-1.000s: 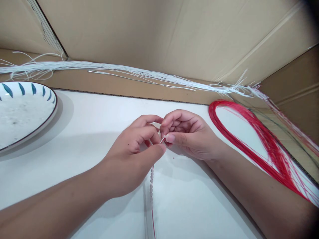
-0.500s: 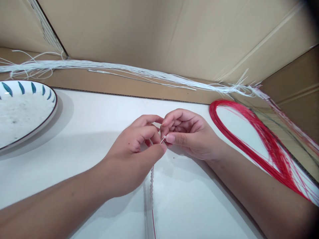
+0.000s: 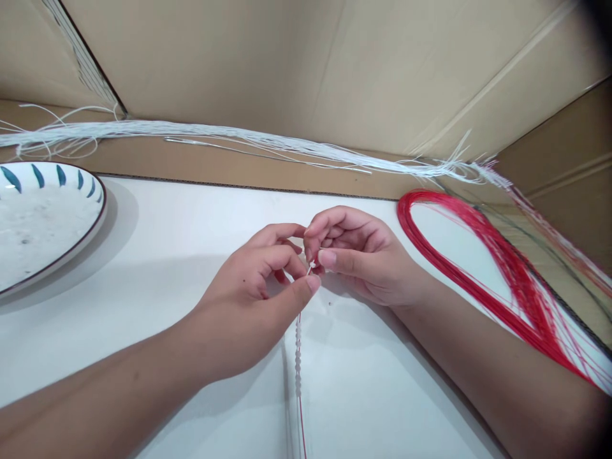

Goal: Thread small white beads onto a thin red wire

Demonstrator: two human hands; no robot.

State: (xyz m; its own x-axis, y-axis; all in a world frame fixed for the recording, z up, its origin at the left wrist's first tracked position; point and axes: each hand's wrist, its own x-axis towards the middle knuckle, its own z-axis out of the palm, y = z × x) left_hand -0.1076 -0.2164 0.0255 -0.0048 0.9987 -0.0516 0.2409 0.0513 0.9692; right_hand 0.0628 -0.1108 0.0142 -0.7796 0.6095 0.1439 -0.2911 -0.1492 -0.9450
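Pinched between thumb and index finger, a thin pale cord end (image 3: 310, 268) is in my left hand (image 3: 261, 290). A small white bead (image 3: 313, 263) sits at the tip of that end, between the thumb and fingers of my right hand (image 3: 366, 261); whether the cord runs through it is too small to tell. Below my left hand hangs a row of small translucent white beads (image 3: 298, 360) on a red cord (image 3: 303, 424), which runs down out of the bottom of the view. The fingers partly hide the cord between my hands.
A white plate (image 3: 81, 247) with a dark rim and blue-green leaf marks, holding small clear pieces, stands at left. On the right lies a looped bundle of red cord (image 3: 444, 274). White cords (image 3: 229, 132) and a thin metal needle (image 3: 268, 154) lie along the cardboard (image 3: 239, 57) behind.
The hanging row of beads has swung slightly to the right. My fingers have shifted a little around the bead, which shows more clearly between them. The view has moved slightly.
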